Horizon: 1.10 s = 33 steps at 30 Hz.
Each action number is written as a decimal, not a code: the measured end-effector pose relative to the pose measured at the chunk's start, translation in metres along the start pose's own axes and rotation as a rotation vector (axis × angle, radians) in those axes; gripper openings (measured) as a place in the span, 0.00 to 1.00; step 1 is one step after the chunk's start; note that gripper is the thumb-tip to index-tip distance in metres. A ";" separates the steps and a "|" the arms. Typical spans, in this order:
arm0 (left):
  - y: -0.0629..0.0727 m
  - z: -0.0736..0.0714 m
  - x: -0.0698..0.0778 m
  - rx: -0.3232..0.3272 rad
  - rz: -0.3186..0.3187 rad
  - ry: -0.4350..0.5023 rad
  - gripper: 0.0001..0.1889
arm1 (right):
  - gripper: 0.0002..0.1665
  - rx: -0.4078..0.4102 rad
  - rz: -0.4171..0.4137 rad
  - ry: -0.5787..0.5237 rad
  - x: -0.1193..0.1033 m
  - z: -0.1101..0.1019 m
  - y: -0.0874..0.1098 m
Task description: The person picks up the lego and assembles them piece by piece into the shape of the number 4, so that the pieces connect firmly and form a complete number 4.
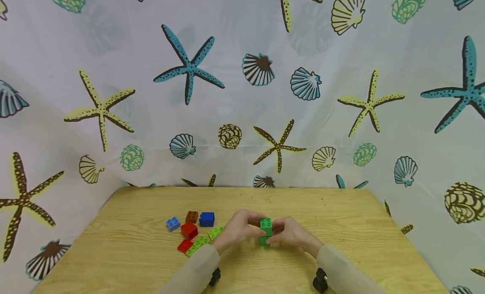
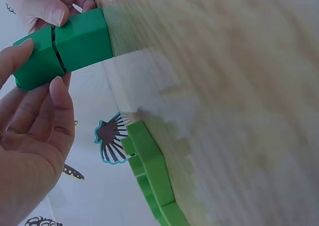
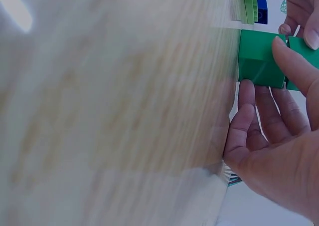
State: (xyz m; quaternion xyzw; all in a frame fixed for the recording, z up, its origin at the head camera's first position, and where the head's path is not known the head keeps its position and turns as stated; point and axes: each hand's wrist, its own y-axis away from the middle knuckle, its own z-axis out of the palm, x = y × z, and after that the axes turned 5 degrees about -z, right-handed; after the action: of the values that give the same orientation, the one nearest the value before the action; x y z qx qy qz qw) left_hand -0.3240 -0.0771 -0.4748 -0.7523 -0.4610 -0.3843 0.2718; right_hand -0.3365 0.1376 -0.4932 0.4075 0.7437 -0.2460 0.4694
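Observation:
Two dark green toy building blocks stand stacked on the table, with a thin, slightly uneven gap between them in the left wrist view. My left hand (image 1: 238, 230) pinches the upper green block (image 1: 266, 230) between thumb and fingers. From the other side, my right hand (image 1: 293, 234) grips the lower green block (image 3: 260, 59), its thumb on one face and fingertips on the opposite one. The lower block's base meets the wooden surface in the right wrist view. Studs show on top of the upper block in the head view.
Left of my hands lie lime green blocks (image 1: 198, 246), red blocks (image 1: 189, 230), a brown block (image 1: 192, 217), a dark blue block (image 1: 206, 219) and a lighter blue block (image 1: 173, 224). A sea-patterned curtain (image 1: 227, 108) hangs behind the wooden table (image 1: 341, 226).

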 end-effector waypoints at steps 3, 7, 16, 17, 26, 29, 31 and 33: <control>-0.001 -0.001 0.000 -0.010 0.005 -0.015 0.18 | 0.21 0.003 -0.005 0.004 0.000 0.000 0.001; -0.002 -0.002 0.001 -0.026 -0.011 -0.018 0.18 | 0.21 0.015 -0.007 0.006 -0.001 0.002 0.001; -0.002 -0.005 0.002 -0.047 -0.009 -0.012 0.19 | 0.19 0.034 -0.011 0.013 -0.004 0.004 0.001; -0.002 -0.005 0.002 -0.048 -0.012 -0.003 0.19 | 0.19 0.036 -0.009 0.013 -0.004 0.004 0.001; -0.003 -0.005 0.000 -0.075 -0.017 0.079 0.20 | 0.19 0.045 -0.012 0.042 -0.006 0.004 0.003; -0.003 -0.005 0.000 -0.085 -0.021 0.083 0.20 | 0.19 0.051 -0.018 0.049 -0.006 0.004 0.003; -0.003 -0.005 0.000 -0.087 -0.023 0.075 0.20 | 0.19 0.051 -0.023 0.046 -0.006 0.004 0.003; -0.003 -0.006 0.000 -0.091 -0.020 0.060 0.20 | 0.19 0.050 -0.026 0.055 -0.008 0.005 0.002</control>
State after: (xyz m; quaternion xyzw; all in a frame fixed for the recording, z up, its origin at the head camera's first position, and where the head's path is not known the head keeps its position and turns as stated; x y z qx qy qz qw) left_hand -0.3283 -0.0807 -0.4715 -0.7475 -0.4420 -0.4298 0.2471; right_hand -0.3307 0.1323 -0.4883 0.4160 0.7552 -0.2591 0.4354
